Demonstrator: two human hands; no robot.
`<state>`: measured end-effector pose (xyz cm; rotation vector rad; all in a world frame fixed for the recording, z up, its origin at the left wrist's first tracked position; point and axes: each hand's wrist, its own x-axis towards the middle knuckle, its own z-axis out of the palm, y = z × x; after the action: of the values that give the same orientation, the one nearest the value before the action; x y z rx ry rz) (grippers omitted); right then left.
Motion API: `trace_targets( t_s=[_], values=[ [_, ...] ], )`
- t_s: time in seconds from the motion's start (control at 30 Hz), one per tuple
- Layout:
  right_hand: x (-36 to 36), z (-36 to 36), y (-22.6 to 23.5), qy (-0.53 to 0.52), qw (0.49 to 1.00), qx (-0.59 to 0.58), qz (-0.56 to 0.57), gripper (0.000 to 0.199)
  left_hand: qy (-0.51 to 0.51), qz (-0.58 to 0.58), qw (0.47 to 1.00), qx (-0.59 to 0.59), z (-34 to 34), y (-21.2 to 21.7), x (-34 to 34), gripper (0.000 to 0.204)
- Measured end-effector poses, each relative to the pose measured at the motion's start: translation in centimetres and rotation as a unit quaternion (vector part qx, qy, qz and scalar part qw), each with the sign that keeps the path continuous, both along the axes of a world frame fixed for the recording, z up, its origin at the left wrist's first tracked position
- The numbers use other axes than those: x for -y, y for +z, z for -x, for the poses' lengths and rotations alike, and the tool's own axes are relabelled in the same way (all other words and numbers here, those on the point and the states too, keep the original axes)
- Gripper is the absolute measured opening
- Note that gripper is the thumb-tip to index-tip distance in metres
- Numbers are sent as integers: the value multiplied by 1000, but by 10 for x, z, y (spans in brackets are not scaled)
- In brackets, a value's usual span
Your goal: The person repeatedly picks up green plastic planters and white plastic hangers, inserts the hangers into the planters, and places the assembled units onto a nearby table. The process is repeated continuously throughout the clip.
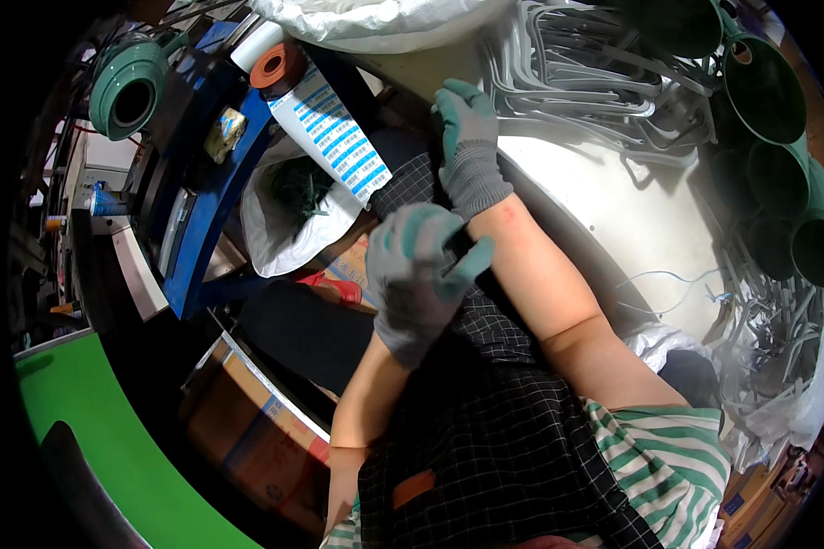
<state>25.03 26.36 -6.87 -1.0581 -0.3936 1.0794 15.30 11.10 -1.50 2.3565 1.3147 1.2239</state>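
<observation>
Both my hands wear grey knit gloves with green-coated fingers. My left hand (418, 274) is held up over my lap, slightly blurred. Its fingers curl loosely and its thumb stands apart, with nothing visible between them. My right hand (470, 133) reaches farther forward, beside the edge of the white tabletop (604, 197). The fingers there are bent inward, and whatever they may hold is hidden. Ahead of the left hand hangs a strip of white labels with blue bands (339, 137). On the tabletop, right of my right hand, lies a pile of bent translucent plastic strips (577, 78).
Dark green tubes (764, 87) stand at the far right. A white sack (384, 23) sits at the top. At left are a blue metal frame (206, 224), a green roll (128, 87) and a white bag (270, 242) with dark green scraps. Cardboard boxes (247, 421) lie below.
</observation>
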Motion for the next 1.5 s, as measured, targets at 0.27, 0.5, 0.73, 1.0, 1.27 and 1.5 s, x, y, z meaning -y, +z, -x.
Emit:
trace_targets(
  t_s=[0.27, 0.5, 0.73, 1.0, 1.27, 1.5],
  values=[
    [29, 22, -23, 66, 996, 29, 53, 31, -9, 77, 997, -28, 25, -21, -7, 23],
    [32, 31, -22, 104, 994, -24, 34, 35, -29, 380, 866, 325, 41, -20, 3, 15],
    [39, 36, -53, 182, 929, 323, 16, 38, -44, 180, 979, 90, 42, -25, 3, 20],
    [70, 43, -30, 153, 757, 625, -116, 39, 2, 55, 998, -33, 29, -31, -4, 14],
    [71, 43, -19, 234, 896, 376, -20, 31, 117, 137, 964, 196, 47, -64, 13, 15],
    [76, 35, -9, 301, 931, -165, 125, 28, 161, 58, 971, 165, 21, -42, 12, 15]
  ],
)
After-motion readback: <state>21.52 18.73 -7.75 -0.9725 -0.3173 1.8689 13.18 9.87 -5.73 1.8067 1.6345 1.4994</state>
